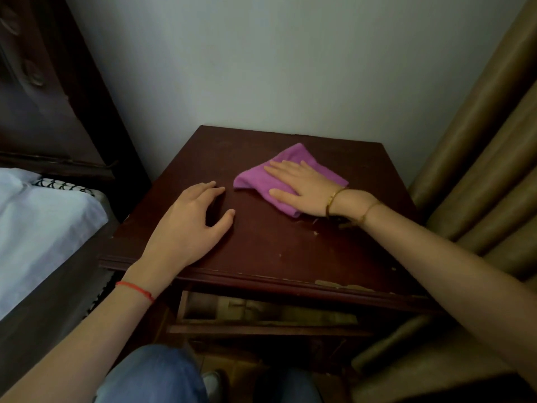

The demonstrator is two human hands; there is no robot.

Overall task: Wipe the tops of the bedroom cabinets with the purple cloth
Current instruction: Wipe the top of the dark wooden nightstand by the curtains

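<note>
A dark red-brown bedside cabinet [290,245] stands against the wall, its top worn and chipped near the front edge. The purple cloth [255,178] lies folded on the far right part of the top. My right hand [302,187] presses flat on the cloth, fingers spread and pointing left. My left hand [189,225] rests on the bare wood at the left of the top, fingers apart, holding nothing. The two hands are a short gap apart.
A bed with a white sheet [37,225] and dark headboard [55,91] borders the cabinet on the left. Tan curtain folds [479,158] hang close on the right. Below the top, an open drawer space [261,312] shows. My knees are at the bottom.
</note>
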